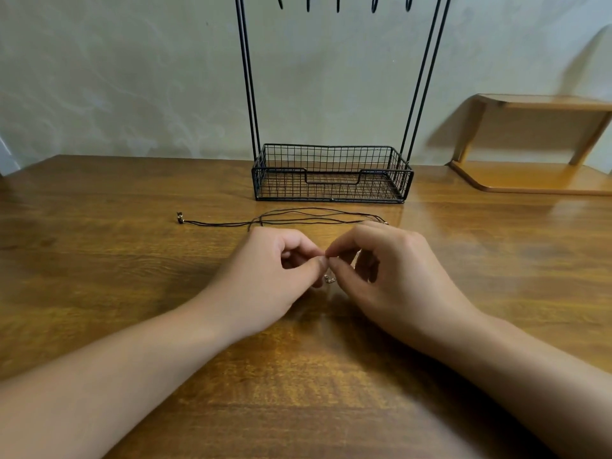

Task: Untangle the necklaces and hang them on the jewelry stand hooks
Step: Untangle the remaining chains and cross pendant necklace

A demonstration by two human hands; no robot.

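Both hands pinching a thin chain with small clasp [330,278] between fingertips: left hand [278,273], right hand [381,270]. Untangling step underway. Dark cord necklace [298,220] lying just beyond. Next: free the chain, lift to stand hooks [337,3] above wire basket [331,173].

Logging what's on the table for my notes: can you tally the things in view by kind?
Hands: 2, left hand and right hand, both pinching a fine chain with a small charm
Black cord necklaces: tangled, count unclear; taken as 1 bundle
Wire jewelry stand: 1
Wooden shelf: 1
Total: 6
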